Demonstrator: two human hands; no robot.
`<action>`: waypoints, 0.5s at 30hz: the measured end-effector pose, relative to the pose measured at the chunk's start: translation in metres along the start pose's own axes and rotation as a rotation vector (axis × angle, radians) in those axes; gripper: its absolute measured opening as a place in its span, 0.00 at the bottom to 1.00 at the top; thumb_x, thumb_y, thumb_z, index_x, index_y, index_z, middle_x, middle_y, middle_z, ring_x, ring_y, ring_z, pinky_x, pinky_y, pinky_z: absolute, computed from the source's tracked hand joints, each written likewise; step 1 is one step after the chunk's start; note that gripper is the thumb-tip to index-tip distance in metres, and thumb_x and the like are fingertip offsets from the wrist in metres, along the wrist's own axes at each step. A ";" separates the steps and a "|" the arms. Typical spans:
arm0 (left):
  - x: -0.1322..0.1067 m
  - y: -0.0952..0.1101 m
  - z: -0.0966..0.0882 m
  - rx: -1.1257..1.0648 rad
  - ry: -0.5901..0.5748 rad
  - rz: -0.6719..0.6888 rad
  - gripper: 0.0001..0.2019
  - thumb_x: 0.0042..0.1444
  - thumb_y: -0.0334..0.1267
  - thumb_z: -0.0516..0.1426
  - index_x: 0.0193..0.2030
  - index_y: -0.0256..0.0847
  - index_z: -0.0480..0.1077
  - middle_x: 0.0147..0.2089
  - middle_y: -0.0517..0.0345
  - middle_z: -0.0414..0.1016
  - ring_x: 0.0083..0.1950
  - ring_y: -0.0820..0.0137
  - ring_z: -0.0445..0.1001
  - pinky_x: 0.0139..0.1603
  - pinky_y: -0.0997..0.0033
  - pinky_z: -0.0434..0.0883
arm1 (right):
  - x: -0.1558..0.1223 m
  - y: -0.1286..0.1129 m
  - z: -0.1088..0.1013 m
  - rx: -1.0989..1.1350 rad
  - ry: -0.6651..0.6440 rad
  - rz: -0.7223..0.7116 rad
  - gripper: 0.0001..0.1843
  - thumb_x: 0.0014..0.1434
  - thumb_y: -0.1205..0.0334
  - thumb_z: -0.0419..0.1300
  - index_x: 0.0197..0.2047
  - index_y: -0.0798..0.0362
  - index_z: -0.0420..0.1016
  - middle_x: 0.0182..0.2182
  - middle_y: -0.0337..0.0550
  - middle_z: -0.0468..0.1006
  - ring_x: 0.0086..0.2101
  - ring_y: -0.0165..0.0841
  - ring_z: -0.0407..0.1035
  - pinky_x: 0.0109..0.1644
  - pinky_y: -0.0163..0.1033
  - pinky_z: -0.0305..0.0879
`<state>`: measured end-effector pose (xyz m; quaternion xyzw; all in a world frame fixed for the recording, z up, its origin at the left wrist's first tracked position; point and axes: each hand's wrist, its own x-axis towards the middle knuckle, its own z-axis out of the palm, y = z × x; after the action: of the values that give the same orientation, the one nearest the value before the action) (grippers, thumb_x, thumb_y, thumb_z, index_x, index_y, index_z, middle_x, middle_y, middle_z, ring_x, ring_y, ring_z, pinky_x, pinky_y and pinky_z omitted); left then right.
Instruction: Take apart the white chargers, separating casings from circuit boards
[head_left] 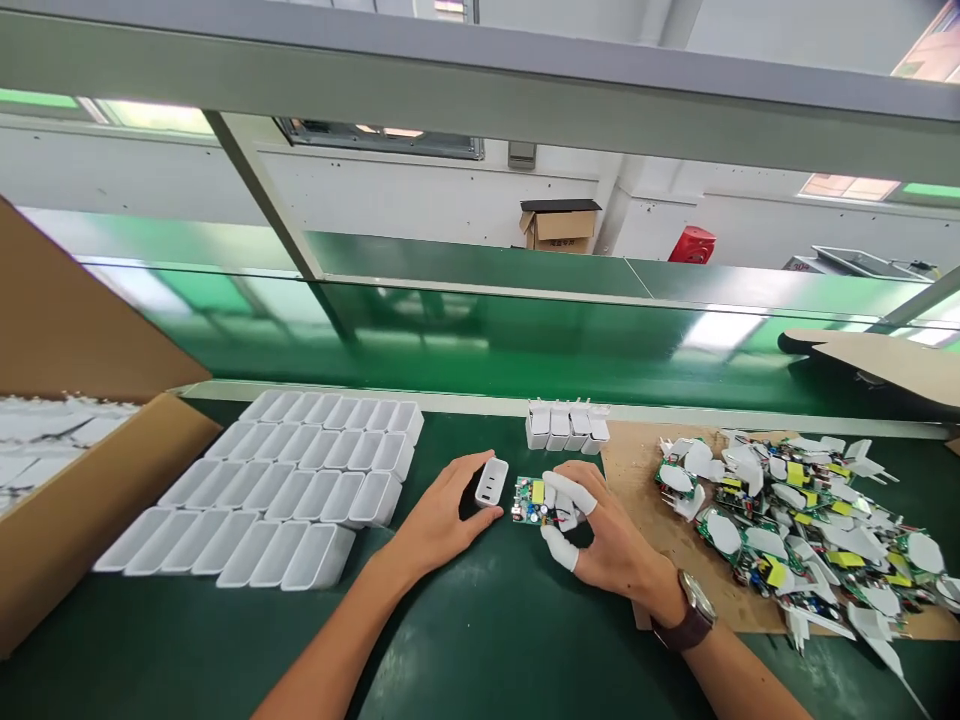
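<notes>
Over the middle of the green table, my left hand grips a small white plastic charger housing between thumb and fingers. Slots show in the end that faces me. Just to its right, my right hand, with white covers on thumb and finger, pinches a circuit board. The board carries a yellow block and small components, with a white piece at its right end, partly hidden by the fingers. A narrow gap separates board and housing.
Rows of open white housings stand at left, beside a cardboard box of white parts. Several white units line up behind my hands. At right, circuit boards with white pieces are heaped on a brown cardboard sheet.
</notes>
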<state>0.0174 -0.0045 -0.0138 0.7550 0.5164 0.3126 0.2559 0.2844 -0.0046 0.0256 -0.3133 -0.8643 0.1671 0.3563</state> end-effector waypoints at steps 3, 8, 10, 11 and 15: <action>-0.001 0.002 0.009 0.034 0.071 0.143 0.31 0.63 0.37 0.63 0.70 0.50 0.59 0.66 0.48 0.70 0.66 0.58 0.71 0.68 0.51 0.71 | 0.001 -0.006 0.000 -0.083 0.057 -0.013 0.32 0.59 0.74 0.58 0.66 0.49 0.61 0.51 0.52 0.72 0.54 0.46 0.66 0.57 0.57 0.72; -0.002 0.010 0.018 0.119 0.122 0.279 0.30 0.65 0.34 0.59 0.71 0.48 0.57 0.62 0.45 0.69 0.64 0.57 0.71 0.65 0.51 0.73 | -0.002 -0.011 0.006 -0.173 0.059 -0.035 0.35 0.59 0.74 0.58 0.68 0.50 0.60 0.52 0.53 0.74 0.55 0.48 0.68 0.57 0.58 0.74; -0.002 0.012 0.018 0.140 0.118 0.303 0.30 0.65 0.33 0.59 0.72 0.48 0.57 0.62 0.44 0.69 0.63 0.57 0.72 0.64 0.51 0.73 | -0.004 -0.011 0.007 -0.170 0.063 -0.034 0.36 0.59 0.75 0.58 0.69 0.50 0.59 0.51 0.53 0.74 0.55 0.48 0.68 0.57 0.58 0.74; -0.002 0.012 0.018 0.148 0.117 0.310 0.30 0.65 0.33 0.58 0.72 0.47 0.57 0.62 0.44 0.69 0.63 0.56 0.72 0.64 0.51 0.74 | -0.004 -0.011 0.007 -0.172 0.063 -0.039 0.36 0.59 0.74 0.58 0.70 0.51 0.58 0.51 0.53 0.74 0.55 0.48 0.68 0.57 0.58 0.74; -0.003 0.012 0.019 0.173 0.107 0.324 0.31 0.65 0.31 0.57 0.73 0.47 0.55 0.63 0.43 0.69 0.63 0.55 0.71 0.63 0.50 0.74 | -0.006 -0.010 0.007 -0.194 0.046 -0.061 0.36 0.61 0.72 0.58 0.70 0.53 0.57 0.53 0.55 0.74 0.56 0.49 0.67 0.57 0.58 0.74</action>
<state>0.0376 -0.0122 -0.0186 0.8296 0.4261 0.3440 0.1086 0.2779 -0.0167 0.0231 -0.3235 -0.8771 0.0647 0.3489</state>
